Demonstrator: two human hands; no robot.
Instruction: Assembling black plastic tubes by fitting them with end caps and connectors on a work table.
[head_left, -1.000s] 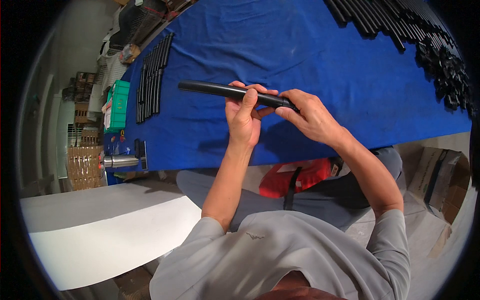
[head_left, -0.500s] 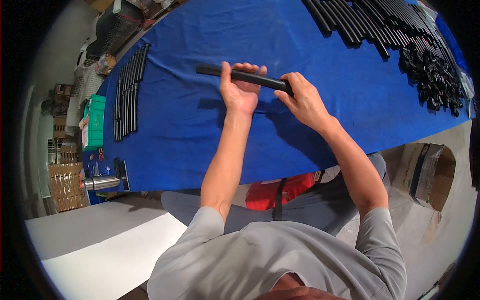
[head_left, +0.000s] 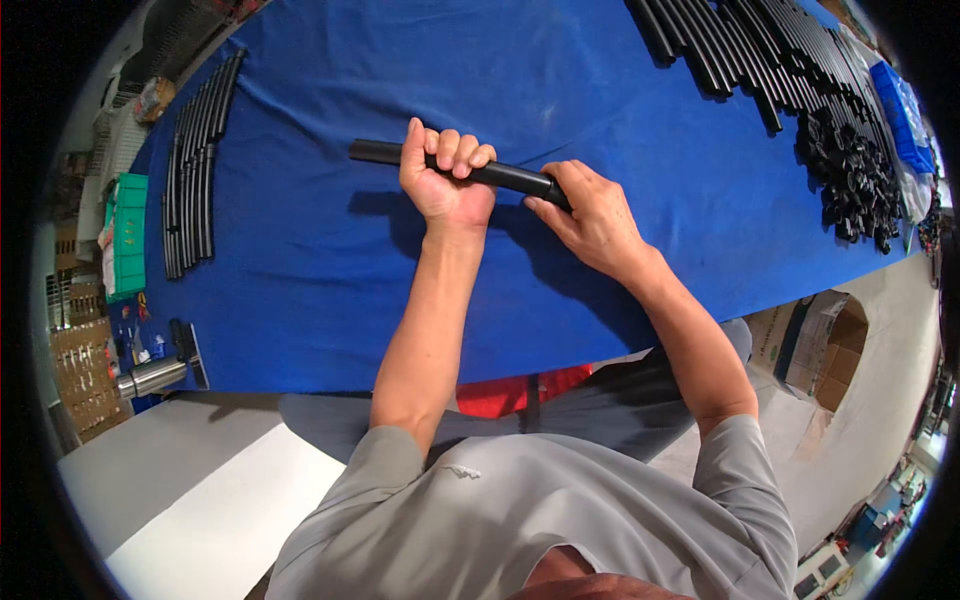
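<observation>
A black tube (head_left: 512,178) is held above the blue cloth on the table, slanting from upper left to lower right. My left hand (head_left: 448,182) wraps its fingers round the tube's middle, palm up, with the tube's left end sticking out past the thumb. At the right end of the tube, my right hand (head_left: 592,215) grips a slightly thicker black end piece (head_left: 558,195) between thumb and fingers. How far that end piece reaches inside my right hand is hidden.
Several joined black tubes (head_left: 190,170) lie at the left. Far right are long black tubes (head_left: 715,60) and a heap of small black fittings (head_left: 845,180). A green crate (head_left: 128,235) and a steel flask (head_left: 152,378) stand left; a cardboard box (head_left: 820,345) is below right.
My left hand's fingers have closed round the tube, where before they were spread beneath it. The view has shifted a little to the right.
</observation>
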